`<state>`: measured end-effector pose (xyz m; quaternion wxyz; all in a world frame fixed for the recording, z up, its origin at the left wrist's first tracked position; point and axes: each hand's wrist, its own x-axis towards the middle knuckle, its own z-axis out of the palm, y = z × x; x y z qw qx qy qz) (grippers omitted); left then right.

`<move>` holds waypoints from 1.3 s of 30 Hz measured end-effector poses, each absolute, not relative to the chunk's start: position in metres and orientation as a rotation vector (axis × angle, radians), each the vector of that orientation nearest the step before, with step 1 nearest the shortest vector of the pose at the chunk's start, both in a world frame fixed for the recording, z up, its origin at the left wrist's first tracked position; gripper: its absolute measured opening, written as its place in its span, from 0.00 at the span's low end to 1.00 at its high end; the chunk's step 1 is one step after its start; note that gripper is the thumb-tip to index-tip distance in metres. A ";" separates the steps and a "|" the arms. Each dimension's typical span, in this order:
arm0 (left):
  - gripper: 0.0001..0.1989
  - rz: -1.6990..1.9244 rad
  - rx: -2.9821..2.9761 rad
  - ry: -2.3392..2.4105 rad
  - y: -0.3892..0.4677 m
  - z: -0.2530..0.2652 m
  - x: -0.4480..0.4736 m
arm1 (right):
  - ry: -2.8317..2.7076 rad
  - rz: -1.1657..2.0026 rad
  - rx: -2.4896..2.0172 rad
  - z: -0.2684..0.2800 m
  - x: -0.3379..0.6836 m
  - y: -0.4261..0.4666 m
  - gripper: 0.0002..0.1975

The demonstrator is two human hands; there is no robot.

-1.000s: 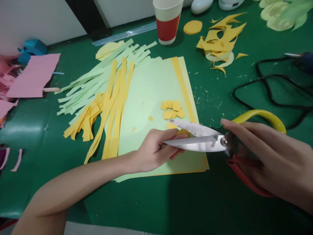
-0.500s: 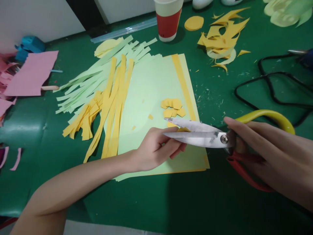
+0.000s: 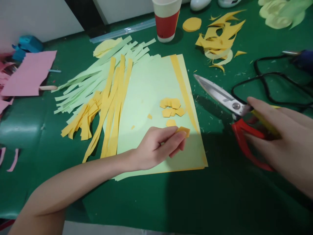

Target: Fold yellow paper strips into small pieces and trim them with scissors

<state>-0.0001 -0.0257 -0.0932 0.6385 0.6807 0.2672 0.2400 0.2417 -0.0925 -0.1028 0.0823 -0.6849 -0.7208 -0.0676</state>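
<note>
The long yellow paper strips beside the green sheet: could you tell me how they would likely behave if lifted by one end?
The long yellow paper strips look thin and narrow, so they would probably droop. They overlap loosely, so neighbours may slide or scatter. They seem very light and easily creased.

Tabletop [image 3: 220, 202] dark green. Paper sheet [image 3: 151, 85] pale green. Cut squares [image 3: 171, 107] yellow. Scissors [image 3: 234, 111] silver-bladed, handles red and yellow. Cup [image 3: 166, 19] red and white. Card [image 3: 30, 73] pink.

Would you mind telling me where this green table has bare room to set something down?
The near edge of the green table, below the light green sheet and right hand, is bare. So is the left patch beneath the pink paper. It is crowded at the strips, yellow offcuts and black cable.
</note>
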 end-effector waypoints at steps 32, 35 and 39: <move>0.13 0.622 1.475 0.625 -0.016 -0.030 -0.025 | -1.886 0.784 -0.846 -0.028 0.155 -0.038 0.06; 0.09 0.691 1.443 0.662 -0.013 -0.028 -0.024 | -1.986 0.688 -0.828 -0.027 0.158 -0.036 0.07; 0.11 0.642 1.420 0.711 -0.013 -0.027 -0.025 | -2.103 0.607 -0.735 -0.027 0.161 -0.035 0.04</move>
